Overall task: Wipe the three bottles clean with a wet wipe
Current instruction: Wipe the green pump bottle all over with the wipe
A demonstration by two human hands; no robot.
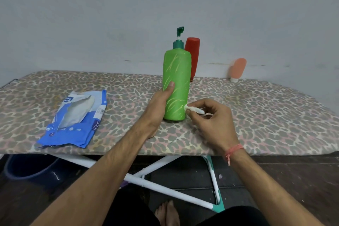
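A tall green pump bottle (177,82) stands upright on the leopard-print ironing board (256,115). My left hand (159,108) grips its left side, thumb across the front. My right hand (211,117) pinches a bunched white wet wipe (194,108) against the bottle's lower right side. Behind the green bottle a red bottle (193,55) stands upside down on its cap near the wall. A small peach tube (238,69) leans against the wall at the back right.
A blue wet-wipe pack (73,124) lies open on the board's left part. The board's front edge runs just under my wrists. Below are white crossed legs (165,187), a dark blue bucket (27,169) at left, and my feet.
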